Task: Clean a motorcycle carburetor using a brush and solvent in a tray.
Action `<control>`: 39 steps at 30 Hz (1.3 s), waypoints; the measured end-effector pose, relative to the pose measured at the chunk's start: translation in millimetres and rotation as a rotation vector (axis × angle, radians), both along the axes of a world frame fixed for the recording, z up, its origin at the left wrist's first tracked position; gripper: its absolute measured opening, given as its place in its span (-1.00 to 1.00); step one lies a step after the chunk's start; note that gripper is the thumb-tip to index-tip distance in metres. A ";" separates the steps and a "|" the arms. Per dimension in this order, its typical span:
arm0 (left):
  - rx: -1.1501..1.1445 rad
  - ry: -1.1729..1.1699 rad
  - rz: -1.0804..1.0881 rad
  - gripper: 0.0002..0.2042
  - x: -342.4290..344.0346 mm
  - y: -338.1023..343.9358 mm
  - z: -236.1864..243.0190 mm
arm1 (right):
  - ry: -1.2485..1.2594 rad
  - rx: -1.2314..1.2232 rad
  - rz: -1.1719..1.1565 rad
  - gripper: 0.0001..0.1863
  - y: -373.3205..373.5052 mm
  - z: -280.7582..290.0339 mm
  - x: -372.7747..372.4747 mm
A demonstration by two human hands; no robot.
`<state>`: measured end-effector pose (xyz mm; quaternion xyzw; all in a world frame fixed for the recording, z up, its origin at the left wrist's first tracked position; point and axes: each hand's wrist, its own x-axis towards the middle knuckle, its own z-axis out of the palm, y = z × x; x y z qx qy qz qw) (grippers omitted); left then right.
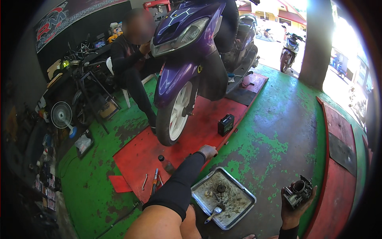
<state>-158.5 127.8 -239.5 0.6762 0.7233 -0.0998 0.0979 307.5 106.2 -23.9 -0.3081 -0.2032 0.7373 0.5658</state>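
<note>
My left arm, in a black sleeve, stretches forward over the edge of the red platform [187,141]. At its end my left hand [208,151] is closed; whether anything is in it is hidden. At the lower right my right hand [293,215] holds a carburetor [297,192] from below, its round bore facing up. Between my arms a shallow metal tray [247,196] of murky liquid lies on the floor. In it are a paintbrush [215,213], a dark round part [221,189] and small pale pieces [208,194].
A purple scooter [179,75] stands on the platform, with a black battery [226,124] beside it. A bottle [166,164], a wrench [145,181] and a screwdriver [154,181] lie nearer. Another person [131,59] sits behind the front wheel. A red ramp [338,159] runs along the right.
</note>
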 end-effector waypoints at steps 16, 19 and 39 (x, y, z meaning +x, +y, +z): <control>-0.103 0.044 -0.039 -0.73 7.3 14.5 -2.5 | 0.002 0.012 -0.003 -0.42 2.4 -4.6 11.3; -0.068 0.050 -0.063 -0.77 10.2 15.2 -2.8 | -0.013 0.045 -0.004 -0.43 1.9 -4.0 13.1; -0.086 0.037 -0.037 -0.76 13.1 17.6 -3.0 | -0.010 0.012 -0.047 -0.41 0.1 0.1 12.4</control>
